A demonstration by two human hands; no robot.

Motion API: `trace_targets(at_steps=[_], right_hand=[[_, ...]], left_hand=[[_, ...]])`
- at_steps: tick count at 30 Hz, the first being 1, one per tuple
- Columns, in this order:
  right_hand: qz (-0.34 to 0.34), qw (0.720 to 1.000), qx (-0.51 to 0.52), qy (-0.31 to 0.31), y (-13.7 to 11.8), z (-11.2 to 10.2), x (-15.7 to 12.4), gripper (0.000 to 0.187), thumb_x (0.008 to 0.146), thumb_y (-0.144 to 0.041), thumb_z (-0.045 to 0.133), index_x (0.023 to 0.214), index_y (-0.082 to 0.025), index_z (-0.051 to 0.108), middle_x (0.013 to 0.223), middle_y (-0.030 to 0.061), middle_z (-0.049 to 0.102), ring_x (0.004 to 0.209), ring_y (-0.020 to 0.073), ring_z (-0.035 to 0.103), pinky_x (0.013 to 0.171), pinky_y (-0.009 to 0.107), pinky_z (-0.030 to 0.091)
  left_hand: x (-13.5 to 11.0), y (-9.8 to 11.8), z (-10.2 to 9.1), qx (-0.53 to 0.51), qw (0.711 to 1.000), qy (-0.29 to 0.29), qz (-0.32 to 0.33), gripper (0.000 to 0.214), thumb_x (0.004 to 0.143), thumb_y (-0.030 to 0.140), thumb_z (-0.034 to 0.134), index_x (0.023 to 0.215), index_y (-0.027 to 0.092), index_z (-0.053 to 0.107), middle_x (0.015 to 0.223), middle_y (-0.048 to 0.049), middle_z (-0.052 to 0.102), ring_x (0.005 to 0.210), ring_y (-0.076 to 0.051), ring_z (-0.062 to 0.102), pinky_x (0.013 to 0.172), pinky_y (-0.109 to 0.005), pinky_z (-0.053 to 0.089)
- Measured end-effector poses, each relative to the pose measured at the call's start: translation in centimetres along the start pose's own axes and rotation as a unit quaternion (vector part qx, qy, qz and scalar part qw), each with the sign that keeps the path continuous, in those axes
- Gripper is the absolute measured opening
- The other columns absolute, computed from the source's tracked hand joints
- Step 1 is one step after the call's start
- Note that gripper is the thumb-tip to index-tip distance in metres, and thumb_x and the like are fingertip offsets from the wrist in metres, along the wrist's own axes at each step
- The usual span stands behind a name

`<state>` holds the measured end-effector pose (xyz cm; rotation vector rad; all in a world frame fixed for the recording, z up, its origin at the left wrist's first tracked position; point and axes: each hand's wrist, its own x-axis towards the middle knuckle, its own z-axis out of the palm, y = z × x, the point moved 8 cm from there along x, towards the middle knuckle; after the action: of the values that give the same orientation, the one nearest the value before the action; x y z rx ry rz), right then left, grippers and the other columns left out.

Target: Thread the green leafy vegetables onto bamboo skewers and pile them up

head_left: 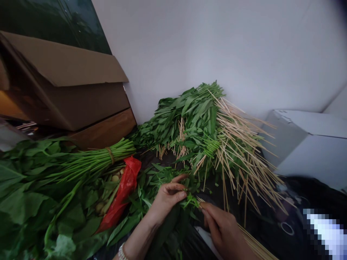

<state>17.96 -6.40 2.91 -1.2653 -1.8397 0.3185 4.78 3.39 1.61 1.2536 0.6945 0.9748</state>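
Note:
My left hand [168, 200] pinches a small bunch of leafy greens [192, 200], which look like water spinach, with stems cut and gathered. Close on its right, my right hand [222, 225] is closed around thin bamboo skewers [256, 240]. Their tips poke out past my fingers and touch the bunch; whether they pierce it I cannot tell. Beyond my hands rises a heap of skewered greens [187, 104], the bare skewer ends [238, 144] fanning out to the right. Loose leaves [151, 180] lie around my left hand.
At the left lies a tied bundle of large-leaved stems [94, 159] beside a red plastic bag [121, 195]. An open cardboard box [86, 101] stands behind it. A white box [306, 144] is at the right, with black plastic [311, 187] before it. A pale wall [217, 43] closes off the back.

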Motion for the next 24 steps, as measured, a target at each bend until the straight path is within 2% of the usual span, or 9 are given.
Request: trace_targets(at_steps=[3, 5, 8, 13, 16, 21, 24], right_hand=[[-0.014, 0.999, -0.024, 0.018, -0.1, -0.1, 0.0, 0.022, 0.093, -0.015, 0.035, 0.092, -0.023, 0.055, 0.074, -0.0024, 0.064, 0.065, 0.011, 0.063, 0.06, 0.019, 0.046], [-0.014, 0.999, -0.031, 0.025, 0.0, -0.1, 0.0, 0.023, 0.093, -0.014, 0.035, 0.094, -0.023, 0.056, 0.075, -0.0023, 0.065, 0.067, 0.0111, 0.065, 0.062, 0.019, 0.047], [-0.012, 0.999, -0.034, 0.031, 0.0, -0.2, 0.0, 0.023, 0.093, -0.014, 0.035, 0.091, -0.023, 0.056, 0.077, -0.0014, 0.066, 0.069, 0.0115, 0.066, 0.063, 0.019, 0.049], [-0.007, 0.999, -0.04, 0.024, 0.0, -0.1, 0.1, 0.024, 0.092, -0.012, 0.034, 0.087, -0.022, 0.055, 0.074, -0.0003, 0.066, 0.07, 0.0124, 0.067, 0.065, 0.02, 0.05], [-0.004, 0.999, -0.041, 0.021, 0.1, 0.1, 0.2, 0.025, 0.092, -0.012, 0.033, 0.085, -0.022, 0.055, 0.073, -0.0003, 0.065, 0.07, 0.0125, 0.067, 0.066, 0.02, 0.05], [-0.013, 0.998, -0.062, 0.025, 0.1, 0.3, 0.2, 0.025, 0.093, -0.014, 0.033, 0.084, -0.022, 0.055, 0.068, -0.0008, 0.064, 0.059, 0.0128, 0.064, 0.057, 0.02, 0.047], [-0.011, 0.997, -0.068, 0.018, 0.2, 0.4, 0.1, 0.025, 0.093, -0.014, 0.033, 0.083, -0.022, 0.054, 0.069, -0.0001, 0.064, 0.063, 0.0128, 0.065, 0.059, 0.02, 0.047]], left_hand=[[0.0, -0.2, 0.0, 0.016, 1.0, -0.001, -0.022, 0.016, 0.067, 0.03, 0.08, 0.077, 0.018, 0.078, 0.099, -0.0119, 0.074, 0.122, -0.03, 0.052, 0.103, -0.04, 0.037], [-0.1, -0.6, 0.0, 0.017, 0.999, 0.007, -0.05, 0.02, 0.065, 0.031, 0.08, 0.079, 0.017, 0.078, 0.099, -0.012, 0.074, 0.114, -0.03, 0.058, 0.098, -0.038, 0.041], [-0.2, -1.2, 0.0, 0.006, 0.996, 0.03, -0.08, 0.029, 0.061, 0.035, 0.083, 0.081, 0.015, 0.078, 0.095, -0.012, 0.075, 0.092, -0.026, 0.067, 0.085, -0.034, 0.047], [-0.2, -1.9, 0.1, 0.006, 0.997, 0.038, -0.062, 0.023, 0.061, 0.035, 0.083, 0.072, 0.016, 0.077, 0.076, -0.0059, 0.075, 0.071, -0.016, 0.064, 0.071, -0.025, 0.046], [-0.2, -2.2, 0.2, 0.017, 0.997, 0.04, -0.057, 0.023, 0.063, 0.035, 0.082, 0.072, 0.015, 0.077, 0.073, -0.0047, 0.074, 0.067, -0.014, 0.062, 0.067, -0.023, 0.045], [-0.3, -3.2, 1.0, 0.01, 0.998, 0.018, -0.057, 0.023, 0.062, 0.035, 0.082, 0.071, 0.015, 0.076, 0.071, -0.0043, 0.073, 0.066, -0.014, 0.062, 0.066, -0.023, 0.046], [-0.5, -3.6, 1.2, 0.002, 0.999, 0.018, -0.049, 0.021, 0.064, 0.034, 0.081, 0.074, 0.017, 0.077, 0.077, -0.0052, 0.075, 0.071, -0.016, 0.065, 0.072, -0.026, 0.048]])
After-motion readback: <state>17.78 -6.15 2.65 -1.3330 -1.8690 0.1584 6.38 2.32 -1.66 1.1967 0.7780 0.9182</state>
